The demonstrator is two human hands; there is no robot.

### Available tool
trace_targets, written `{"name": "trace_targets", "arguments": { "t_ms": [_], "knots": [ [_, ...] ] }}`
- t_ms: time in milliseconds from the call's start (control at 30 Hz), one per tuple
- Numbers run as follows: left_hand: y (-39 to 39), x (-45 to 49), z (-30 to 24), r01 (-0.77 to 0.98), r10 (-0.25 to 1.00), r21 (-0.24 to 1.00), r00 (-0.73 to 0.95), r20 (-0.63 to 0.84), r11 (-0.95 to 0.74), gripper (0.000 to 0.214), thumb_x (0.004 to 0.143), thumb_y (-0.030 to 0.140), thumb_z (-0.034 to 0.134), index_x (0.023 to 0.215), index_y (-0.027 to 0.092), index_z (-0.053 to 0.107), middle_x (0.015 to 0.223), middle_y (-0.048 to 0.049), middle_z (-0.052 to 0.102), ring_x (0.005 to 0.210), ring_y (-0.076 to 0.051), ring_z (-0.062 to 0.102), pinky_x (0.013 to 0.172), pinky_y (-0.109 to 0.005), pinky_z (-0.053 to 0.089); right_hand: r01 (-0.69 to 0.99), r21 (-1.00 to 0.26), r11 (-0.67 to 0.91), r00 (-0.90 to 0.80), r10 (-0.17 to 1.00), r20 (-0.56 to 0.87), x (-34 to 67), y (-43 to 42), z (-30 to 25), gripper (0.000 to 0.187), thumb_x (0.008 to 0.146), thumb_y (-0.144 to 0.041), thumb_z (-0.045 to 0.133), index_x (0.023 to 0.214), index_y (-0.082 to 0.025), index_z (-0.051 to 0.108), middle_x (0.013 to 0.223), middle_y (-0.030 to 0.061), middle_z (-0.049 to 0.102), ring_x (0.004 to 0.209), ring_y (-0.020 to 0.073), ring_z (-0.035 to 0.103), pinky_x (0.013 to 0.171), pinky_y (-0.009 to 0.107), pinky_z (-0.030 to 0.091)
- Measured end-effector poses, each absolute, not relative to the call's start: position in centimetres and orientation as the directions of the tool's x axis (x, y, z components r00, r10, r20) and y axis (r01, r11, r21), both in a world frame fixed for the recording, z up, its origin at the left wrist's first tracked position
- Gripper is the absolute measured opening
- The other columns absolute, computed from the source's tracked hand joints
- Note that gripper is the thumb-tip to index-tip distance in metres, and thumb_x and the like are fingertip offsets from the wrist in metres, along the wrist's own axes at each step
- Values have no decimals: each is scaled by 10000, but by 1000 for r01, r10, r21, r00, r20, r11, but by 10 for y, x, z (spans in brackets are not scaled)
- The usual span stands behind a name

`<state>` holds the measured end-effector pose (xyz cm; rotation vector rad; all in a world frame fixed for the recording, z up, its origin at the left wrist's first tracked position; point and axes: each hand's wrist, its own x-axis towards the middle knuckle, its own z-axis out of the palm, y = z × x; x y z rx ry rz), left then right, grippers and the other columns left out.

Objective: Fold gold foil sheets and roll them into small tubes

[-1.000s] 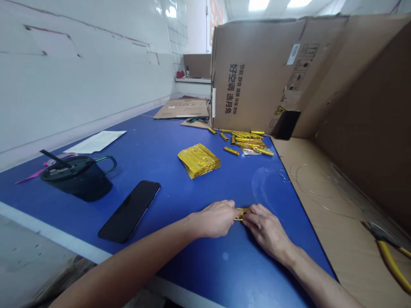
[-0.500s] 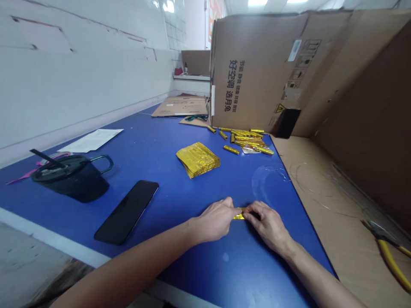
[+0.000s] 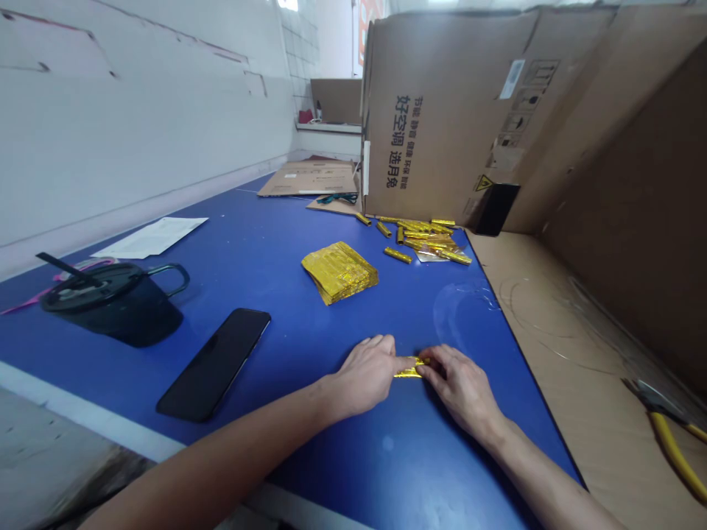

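Observation:
My left hand (image 3: 365, 370) and my right hand (image 3: 459, 384) meet on the blue table (image 3: 287, 243), fingers pinched on the two ends of a small gold foil piece (image 3: 407, 367) that lies rolled or folded against the tabletop. Farther back sits a stack of flat gold foil sheets (image 3: 339, 271). Beyond it, several finished gold foil rolls (image 3: 425, 238) lie scattered near the foot of a big cardboard box (image 3: 442, 118).
A black phone (image 3: 215, 361) lies face down left of my hands, with a dark lidded mug (image 3: 113, 302) further left. White paper (image 3: 152, 235) lies by the wall. Brown cardboard (image 3: 585, 353) covers the right side; yellow-handled pliers (image 3: 671, 434) rest on it.
My hands have kept working the gold foil piece in place; more of its length shows between my fingers now. The view has shifted slightly.

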<state>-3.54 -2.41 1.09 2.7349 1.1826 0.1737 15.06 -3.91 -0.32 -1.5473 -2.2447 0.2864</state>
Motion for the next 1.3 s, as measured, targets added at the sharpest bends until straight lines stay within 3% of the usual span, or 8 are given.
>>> {"name": "trace_targets", "arguments": {
  "t_ms": [400, 533, 767, 900, 1067, 1300],
  "knots": [
    [-30, -34, 10, 705, 721, 155, 685, 103, -692, 327, 800, 125, 425, 1068, 283, 525, 925, -46, 445, 852, -187, 402, 698, -288, 335, 878, -321, 354, -300, 931, 206, 154, -39, -2, 142, 806, -258, 449, 841, -231, 584, 746, 16, 569, 720, 169, 545, 623, 269, 420],
    [-37, -26, 9, 702, 715, 137, 692, 102, -699, 265, 816, 140, 389, 1038, 213, 512, 858, -46, 450, 787, -177, 420, 672, -284, 354, 895, -270, 355, -299, 926, 229, 157, -37, -1, 160, 816, -262, 447, 865, -222, 594, 779, 32, 570, 764, 181, 533, 663, 286, 421],
    [-52, -4, 12, 717, 728, 125, 677, 112, -686, 318, 831, 290, 439, 1097, 118, 462, 909, -78, 491, 830, -213, 468, 685, -321, 406, 898, -243, 367, -312, 920, 239, 174, -21, -3, 230, 806, -334, 479, 966, -224, 603, 1070, 73, 548, 965, 223, 490, 809, 384, 386],
    [-52, -6, 6, 657, 667, 121, 724, 177, -744, 314, 858, 262, 411, 1131, 112, 448, 1050, -91, 522, 986, -220, 454, 817, -342, 388, 892, -255, 373, -334, 924, 184, 179, -13, -7, 318, 814, -382, 457, 1062, -216, 568, 1214, 98, 477, 1122, 251, 408, 893, 443, 325],
    [-54, -12, -5, 548, 550, 76, 806, 218, -833, 323, 890, 161, 310, 1185, 93, 424, 1212, -107, 479, 1178, -179, 357, 976, -298, 269, 901, -259, 349, -326, 937, 130, 180, -10, -9, 372, 811, -411, 445, 1125, -232, 529, 1273, 101, 438, 1181, 267, 356, 924, 488, 282],
    [-71, -27, -2, 535, 555, 170, 826, 102, -828, 641, 845, 521, 302, 1298, 68, 271, 1366, -147, 258, 1277, -233, 163, 1025, -380, 172, 911, -275, 306, -288, 952, 105, 178, -13, -9, 381, 806, -403, 447, 1144, -240, 512, 1295, 83, 422, 1200, 260, 338, 953, 493, 250]
  ]
}}
